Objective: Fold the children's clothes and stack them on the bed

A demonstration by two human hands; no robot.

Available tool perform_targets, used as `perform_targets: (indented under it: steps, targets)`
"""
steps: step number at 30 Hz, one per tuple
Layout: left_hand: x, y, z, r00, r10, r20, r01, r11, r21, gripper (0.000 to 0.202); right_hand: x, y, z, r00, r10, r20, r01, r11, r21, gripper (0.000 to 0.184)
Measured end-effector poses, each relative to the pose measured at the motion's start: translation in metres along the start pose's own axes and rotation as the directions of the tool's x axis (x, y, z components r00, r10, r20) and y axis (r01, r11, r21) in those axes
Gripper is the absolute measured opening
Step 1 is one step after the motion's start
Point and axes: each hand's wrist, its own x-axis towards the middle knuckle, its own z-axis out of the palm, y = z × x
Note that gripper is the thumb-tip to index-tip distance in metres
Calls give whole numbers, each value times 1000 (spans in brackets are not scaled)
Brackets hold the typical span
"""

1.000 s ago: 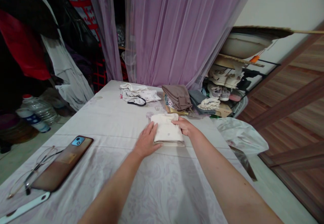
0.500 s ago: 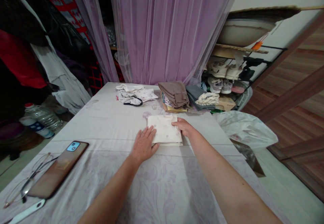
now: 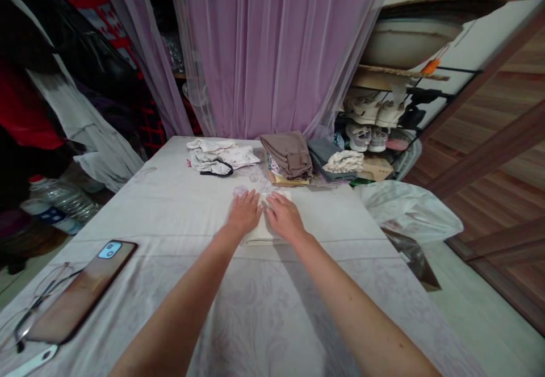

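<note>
Pressing down side by side on a folded cloth [image 3: 260,234], left hand [image 3: 244,213] and right hand [image 3: 284,217] are lying flat near the bench's [image 3: 179,218] far edge, with fingers [image 3: 247,198] spread wide and pinching nothing. Uneven pressure or dragging is risking a slipped fold, and sliding forward is risking a bump into the brown pile [image 3: 287,153] or white bundle [image 3: 217,155]. Open sheet is stretching toward the near edge, with a phone [image 3: 80,292] lying by the left edge and a plastic bag [image 3: 409,212] sitting just past the right edge.

Left hand [image 3: 244,213] moved from the edge onto the folded cream cloth [image 3: 260,234], right hand [image 3: 284,217] slid in alongside, both now flat, nearly touching
</note>
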Motion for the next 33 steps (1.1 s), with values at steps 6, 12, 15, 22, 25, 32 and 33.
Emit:
perform_targets:
  steps: [6, 12, 15, 22, 25, 32, 33]
  targets:
    - [-3, -2, 7, 990, -103, 94, 103, 995, -1, 54, -21, 2, 20, 974, 147, 171, -136, 988, -75, 54]
    - [7, -9, -2, 980, -119, 161, 126, 991, -38, 53, -13, 18, 10, 990, 102, 94, -101, 995, -22, 37]
    - [4, -20, -6, 974, -216, 61, 221, 971, -86, 52, 5, 32, -5, 988, 150, 20, -150, 989, -21, 33]
    - [3, -41, -19, 859, -470, 205, 512, 805, -299, 44, 60, 59, -22, 928, 183, 325, -170, 983, -70, 49]
    - [9, -42, -18, 830, -467, 307, 558, 692, -458, 32, 73, 62, -21, 889, 174, 424, -156, 985, -77, 42]
    - [9, -36, -48, 932, -241, 270, 359, 525, -771, 35, 75, 51, -61, 904, 123, 410, -108, 992, -60, 25]
    - [7, -36, -60, 962, -190, 193, 265, 503, -822, 39, 73, 49, -70, 934, 98, 343, -90, 995, -40, 28]
